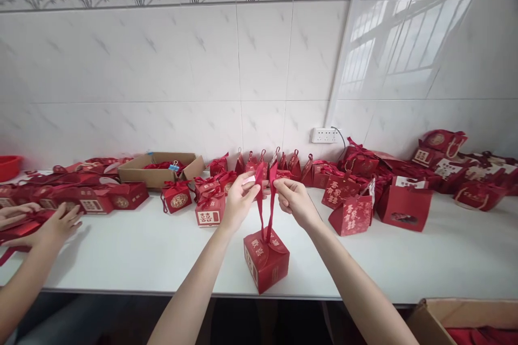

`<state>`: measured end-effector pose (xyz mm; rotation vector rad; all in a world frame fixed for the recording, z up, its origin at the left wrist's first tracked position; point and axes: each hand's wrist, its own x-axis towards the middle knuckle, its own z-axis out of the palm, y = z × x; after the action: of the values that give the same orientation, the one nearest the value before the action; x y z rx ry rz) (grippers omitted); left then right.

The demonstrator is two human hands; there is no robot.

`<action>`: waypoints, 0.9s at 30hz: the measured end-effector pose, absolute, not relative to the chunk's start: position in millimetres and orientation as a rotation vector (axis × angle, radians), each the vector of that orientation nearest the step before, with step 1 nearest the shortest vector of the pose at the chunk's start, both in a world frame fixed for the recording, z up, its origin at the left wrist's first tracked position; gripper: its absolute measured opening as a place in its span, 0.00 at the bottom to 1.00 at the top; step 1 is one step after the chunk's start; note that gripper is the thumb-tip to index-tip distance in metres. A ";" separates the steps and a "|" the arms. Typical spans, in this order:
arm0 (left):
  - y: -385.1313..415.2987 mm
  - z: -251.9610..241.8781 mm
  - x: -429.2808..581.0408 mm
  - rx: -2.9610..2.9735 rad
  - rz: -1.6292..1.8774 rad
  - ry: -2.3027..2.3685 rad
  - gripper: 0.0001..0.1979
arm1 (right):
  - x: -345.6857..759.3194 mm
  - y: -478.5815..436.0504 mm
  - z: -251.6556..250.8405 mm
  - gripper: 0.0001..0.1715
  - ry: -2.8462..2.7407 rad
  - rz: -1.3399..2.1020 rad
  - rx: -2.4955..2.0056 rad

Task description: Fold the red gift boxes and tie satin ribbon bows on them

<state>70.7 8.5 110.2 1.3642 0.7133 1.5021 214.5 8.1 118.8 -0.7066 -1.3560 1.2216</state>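
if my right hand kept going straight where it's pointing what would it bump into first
Past the red ribbon it pinches, your right hand would probably meet your left hand first. Depth is unclear, so it might instead pass toward the pointed red boxes behind.

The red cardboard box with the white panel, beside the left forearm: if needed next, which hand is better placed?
Probably the left hand: it is nearer that box. The right hand is farther, beyond the red fabric ribbon strands. Both hold ribbon, so the left would need to let go.
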 end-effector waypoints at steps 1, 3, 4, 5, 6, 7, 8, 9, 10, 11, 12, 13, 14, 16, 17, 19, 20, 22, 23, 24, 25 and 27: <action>7.6 110.7 67.5 1.351 1.507 0.701 0.18 | 216.3 6.9 119.1 0.22 -1.364 1.218 -0.699; 4.6 107.3 52.1 1.324 1.518 0.680 0.17 | 229.9 3.8 115.2 0.22 -1.371 1.233 -0.671; 2.2 103.1 39.7 1.312 1.513 0.678 0.15 | 242.4 1.9 111.1 0.22 -1.379 1.257 -0.661; -0.9 97.4 24.8 1.309 1.481 0.685 0.14 | 258.1 -0.2 105.9 0.21 -1.399 1.292 -0.660; -4.7 90.5 8.6 1.310 1.428 0.702 0.12 | 276.0 -2.3 99.9 0.21 -1.434 1.337 -0.677; -9.1 83.1 -7.4 1.333 1.306 0.724 0.10 | 294.6 -4.3 93.5 0.23 -1.503 1.393 -0.714; -13.9 75.7 -21.6 1.372 1.138 0.766 0.12 | 312.1 -6.1 87.2 0.26 -1.587 1.447 -0.775; -18.5 68.8 -32.6 1.391 1.035 0.851 0.16 | 326.6 -7.8 81.2 0.29 -1.653 1.473 -0.837; -22.7 62.7 -39.1 1.413 0.969 0.955 0.19 | 336.5 -9.4 75.7 0.32 -1.665 1.457 -0.910; -26.2 57.6 -40.8 1.455 0.920 1.062 0.21 | 341.0 -11.2 70.7 0.35 -1.639 1.405 -0.988; -29.0 53.4 -37.9 1.514 0.881 1.161 0.22 | 339.7 -13.5 66.0 0.35 -1.615 1.344 -1.067; -31.1 49.9 -31.0 1.591 0.830 1.236 0.21 | 333.3 -16.6 61.3 0.35 -1.607 1.288 -1.148; -32.7 47.1 -21.6 1.676 0.765 1.289 0.21 | 323.0 -20.7 56.5 0.34 -1.630 1.248 -1.228; -35.1 42.2 -0.5 1.802 0.625 1.350 0.20 | 297.0 -31.9 45.7 0.31 -1.791 1.222 -1.381; -36.2 39.8 8.7 1.828 0.569 1.363 0.20 | 284.5 -38.5 39.5 0.29 -1.867 1.188 -1.439; -38.5 34.8 21.4 1.828 0.488 1.370 0.21 | 265.5 -51.3 26.1 0.25 -1.931 1.082 -1.512; -40.0 32.1 24.8 1.815 0.458 1.368 0.22 | 259.8 -56.8 19.4 0.23 -1.917 1.040 -1.537; -44.0 27.4 28.1 1.772 0.424 1.356 0.23 | 254.9 -64.5 7.5 0.22 -1.822 1.043 -1.569; -47.0 25.8 29.1 1.742 0.424 1.348 0.23 | 254.8 -66.7 2.9 0.21 -1.758 1.074 -1.579; -50.9 25.0 30.5 1.716 0.429 1.333 0.23 | 255.3 -68.1 -0.7 0.21 -1.694 1.104 -1.585; -55.7 25.4 32.4 1.699 0.432 1.307 0.23 | 256.2 -68.8 -3.1 0.20 -1.635 1.123 -1.582; -67.8 30.1 38.1 1.691 0.410 1.236 0.23 | 257.0 -69.6 -5.4 0.17 -1.545 1.121 -1.564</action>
<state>38.1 -67.8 30.1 1.6909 1.2365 0.4098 257.0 -69.6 -5.4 -1.5636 -1.5448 1.1210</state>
